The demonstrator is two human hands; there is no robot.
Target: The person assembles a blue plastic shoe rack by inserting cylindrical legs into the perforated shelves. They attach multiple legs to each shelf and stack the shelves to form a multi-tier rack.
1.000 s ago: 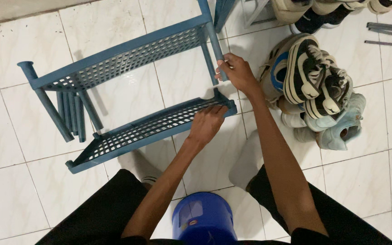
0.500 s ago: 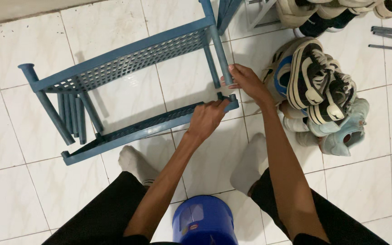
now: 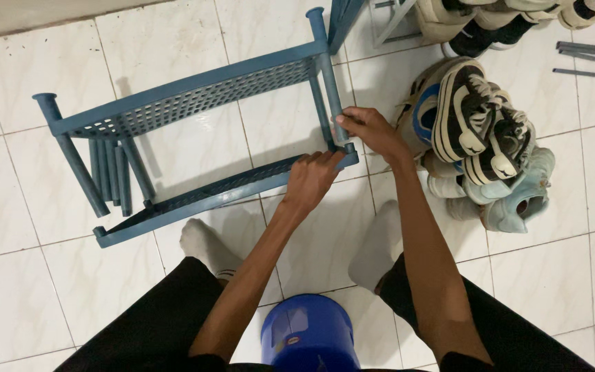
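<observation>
White tiled floor [image 3: 29, 289] under half-built blue plastic rack [image 3: 187, 96]: left hand [image 3: 315, 176] clamping lower shelf [image 3: 201, 196], right hand [image 3: 366, 131] seating corner post [image 3: 330, 86], spare posts [image 3: 108, 172] unfitted.

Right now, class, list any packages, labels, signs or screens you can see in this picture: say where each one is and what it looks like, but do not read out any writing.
Label: a small pale sticker with a red patch, on the top of the blue plastic bucket at the bottom edge, between the person's knees.
No packages, signs or screens show.
</observation>
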